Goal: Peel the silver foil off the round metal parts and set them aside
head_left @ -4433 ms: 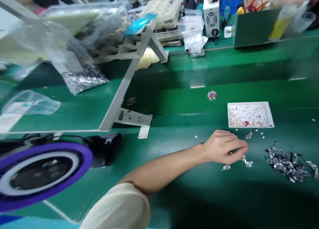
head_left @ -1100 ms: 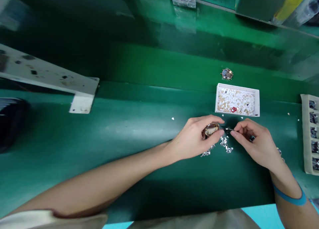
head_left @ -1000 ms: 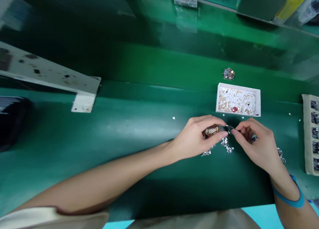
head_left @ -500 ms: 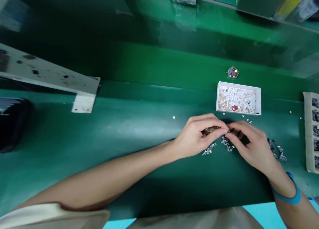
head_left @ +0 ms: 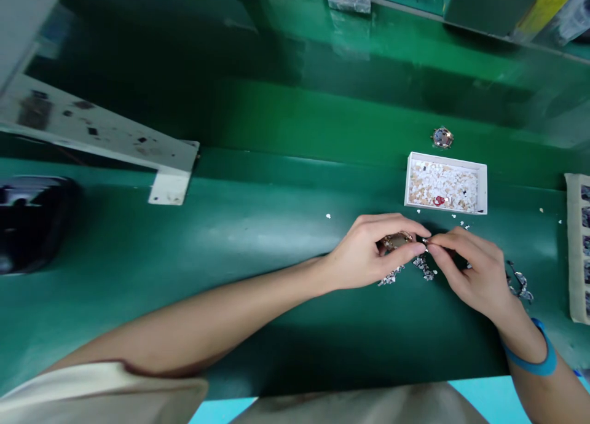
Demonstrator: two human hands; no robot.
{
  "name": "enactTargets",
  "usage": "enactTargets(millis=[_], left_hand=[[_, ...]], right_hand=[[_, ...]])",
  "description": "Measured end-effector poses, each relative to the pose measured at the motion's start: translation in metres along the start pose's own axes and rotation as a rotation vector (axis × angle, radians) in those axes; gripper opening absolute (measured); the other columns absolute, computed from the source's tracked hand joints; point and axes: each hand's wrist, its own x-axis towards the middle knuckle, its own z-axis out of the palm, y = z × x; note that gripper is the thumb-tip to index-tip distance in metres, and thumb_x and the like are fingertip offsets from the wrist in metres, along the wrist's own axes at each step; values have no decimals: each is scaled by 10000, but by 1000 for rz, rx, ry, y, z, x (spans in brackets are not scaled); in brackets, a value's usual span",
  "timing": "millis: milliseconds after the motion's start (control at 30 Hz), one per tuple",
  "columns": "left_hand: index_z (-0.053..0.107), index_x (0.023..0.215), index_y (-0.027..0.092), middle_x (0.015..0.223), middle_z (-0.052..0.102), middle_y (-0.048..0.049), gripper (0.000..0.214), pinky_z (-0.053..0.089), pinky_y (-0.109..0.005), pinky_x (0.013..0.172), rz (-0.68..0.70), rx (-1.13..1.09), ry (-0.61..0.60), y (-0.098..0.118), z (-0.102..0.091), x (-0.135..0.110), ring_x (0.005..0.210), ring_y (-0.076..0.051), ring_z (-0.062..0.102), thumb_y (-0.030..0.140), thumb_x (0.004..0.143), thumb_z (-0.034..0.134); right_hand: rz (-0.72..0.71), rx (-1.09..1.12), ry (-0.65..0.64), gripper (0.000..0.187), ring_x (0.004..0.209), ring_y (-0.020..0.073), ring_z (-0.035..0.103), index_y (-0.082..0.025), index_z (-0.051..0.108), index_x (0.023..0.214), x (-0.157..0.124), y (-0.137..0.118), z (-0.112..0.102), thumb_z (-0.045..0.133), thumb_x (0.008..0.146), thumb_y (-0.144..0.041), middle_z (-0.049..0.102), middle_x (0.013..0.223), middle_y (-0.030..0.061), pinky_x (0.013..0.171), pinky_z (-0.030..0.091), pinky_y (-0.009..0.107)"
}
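My left hand (head_left: 369,252) is closed round a small round gold-coloured part (head_left: 396,240), gripped between thumb and fingers just above the green bench mat (head_left: 258,239). My right hand (head_left: 470,267) meets it from the right, its thumb and forefinger pinched on a tiny piece at the part's edge; I cannot make out what the piece is. Small silvery bits (head_left: 417,269) lie scattered on the mat under both hands.
A white tray (head_left: 446,157) of pale chips stands just beyond my hands, with a round metal part (head_left: 442,137) behind it. More metal pieces (head_left: 520,281) lie right of my wrist. A beige compartment tray (head_left: 578,246) is at the right edge, a grey bracket foot (head_left: 170,178) at left.
My right hand has come in to the left until its fingertips touch the part in my left hand. Several seconds ago only my left hand was on the mat.
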Motion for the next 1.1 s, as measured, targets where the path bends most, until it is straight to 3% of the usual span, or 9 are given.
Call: enactTargets(millis=[167,467,633,767,967,1033,1100], left_hand=[[797,1066,197,907,774,-76,123,481,-252,525,19,-32,-41,-3,-1,0,665,-139,667,211,969,722],[773,923,181,868,784,-58,59,553,-280,673,-13,-4,-23,-6,0,-1,731,-165,717,224,909,810],[755,901,185,833,757,-42,53,491,-255,586,5,59,-12,-5,1,-2,645,-133,650,220,933,779],[733,902,176,820,734,-30,46,498,-242,604,11,89,-62,-3,0,0,650,-124,640,192,932,763],[646,857,159,753,676,2,113,441,-204,530,-64,64,-112,2,-1,-1,565,-86,566,203,945,702],[646,893,156,705,649,13,162,422,-204,508,-97,10,-65,3,-2,-1,532,-82,534,257,1017,619],[674,1070,156,766,680,-6,216,470,-222,555,-112,-16,-15,3,-1,-2,581,-102,575,305,1077,517]], right_hand=[[-12,-12,20,59,726,146,662,-220,683,1029,0,-1,1,641,1022,-179,710,858,23,653,502,288],[1,-45,-25,81,720,144,672,-216,691,1009,-2,-1,5,618,1044,-207,717,849,25,650,494,280],[-6,-101,-20,95,709,139,670,-219,699,984,-3,-1,6,621,1038,-213,721,836,17,636,485,275],[-33,-102,-22,72,694,124,655,-207,684,986,-3,-3,6,632,1028,-181,708,818,6,643,471,270],[-35,-98,35,58,680,116,642,-204,693,965,-1,-3,6,669,1005,-168,698,801,-11,639,463,270],[-1,-90,80,62,675,116,638,-199,698,970,1,-4,5,671,997,-150,705,816,-7,645,476,269],[34,-78,129,64,705,123,652,-198,714,992,3,-6,3,677,994,-146,721,872,10,666,499,270]])
